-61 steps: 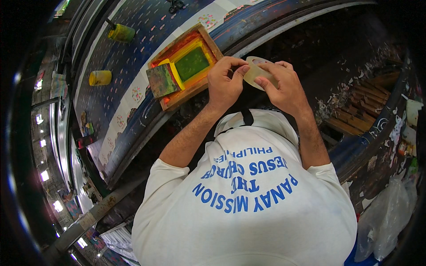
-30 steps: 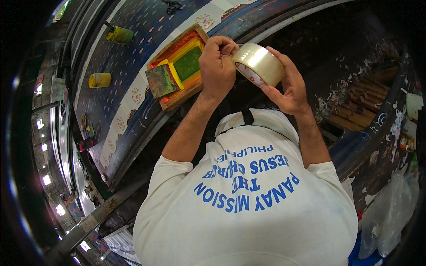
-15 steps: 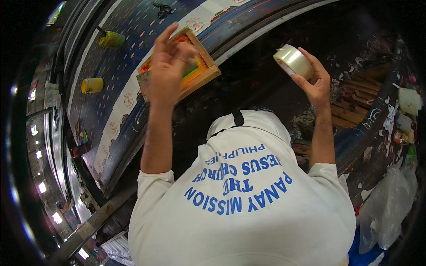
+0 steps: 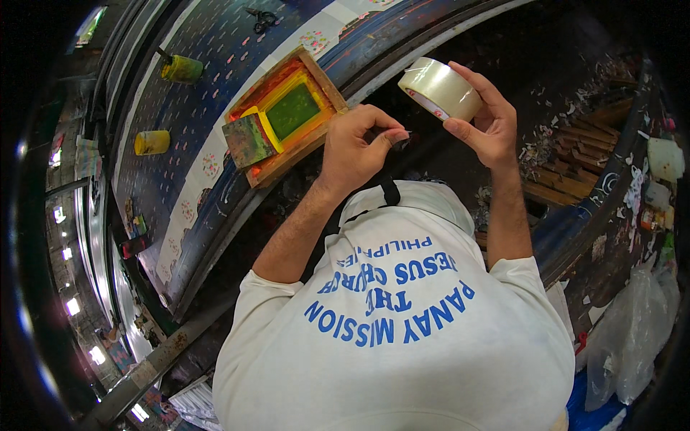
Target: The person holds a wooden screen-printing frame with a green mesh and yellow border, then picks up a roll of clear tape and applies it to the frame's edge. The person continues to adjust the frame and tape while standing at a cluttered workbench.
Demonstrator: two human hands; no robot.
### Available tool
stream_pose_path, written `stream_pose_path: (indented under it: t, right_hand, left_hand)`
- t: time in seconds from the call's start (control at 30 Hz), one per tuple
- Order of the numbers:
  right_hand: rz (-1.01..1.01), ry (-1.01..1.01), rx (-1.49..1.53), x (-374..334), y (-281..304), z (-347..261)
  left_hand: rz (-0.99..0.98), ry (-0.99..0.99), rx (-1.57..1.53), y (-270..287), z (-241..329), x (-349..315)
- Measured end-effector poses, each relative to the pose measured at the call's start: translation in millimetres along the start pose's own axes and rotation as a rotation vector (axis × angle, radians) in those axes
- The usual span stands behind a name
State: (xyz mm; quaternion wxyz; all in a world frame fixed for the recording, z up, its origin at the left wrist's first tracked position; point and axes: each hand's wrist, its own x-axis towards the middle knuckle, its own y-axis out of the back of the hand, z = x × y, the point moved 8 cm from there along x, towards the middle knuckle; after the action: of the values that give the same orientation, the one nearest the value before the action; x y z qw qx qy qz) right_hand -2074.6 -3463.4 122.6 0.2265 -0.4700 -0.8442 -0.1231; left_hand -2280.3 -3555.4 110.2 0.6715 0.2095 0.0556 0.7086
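Observation:
My right hand (image 4: 489,118) grips a wide roll of clear packing tape (image 4: 454,87) by its edge, fingers over the outside and thumb at the lower rim. My left hand (image 4: 359,147) is closed in a pinch left of the roll and apart from it; a small pale bit shows at the thumb tip, too small to name. Just beyond the left hand, a wooden screen-printing frame (image 4: 327,82) lies tilted at the table's edge, its mesh green with yellow and orange ink around. A squeegee with an ink-stained handle (image 4: 248,140) rests in its near-left end.
On the long dark-blue printing table (image 4: 208,108) stand a yellow ink cup (image 4: 152,142) and a yellow-green cup (image 4: 182,68) with a stick in it. Black scissors (image 4: 263,20) lie farther back. Wooden slats (image 4: 575,169) and clear plastic bags (image 4: 625,337) are at right.
My left hand has come down and right from over the frame, its fingers closing into a pinch. My right hand has brought the tape roll left and up, uncovering the frame and squeegee.

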Motion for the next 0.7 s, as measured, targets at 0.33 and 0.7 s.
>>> stream_pose_path:
  t: [0.33, 0.7]
  right_hand:
    - [-0.042, 0.008, -0.026, 3.6, -12.5, -3.6]
    - [-0.103, -0.063, 0.047, 1.0, -21.7, -6.7]
  left_hand:
    - [-0.023, -0.186, 0.086, 3.6, 30.6, 0.1]
    - [0.019, -0.085, -0.261, 15.7, 30.9, -5.4]
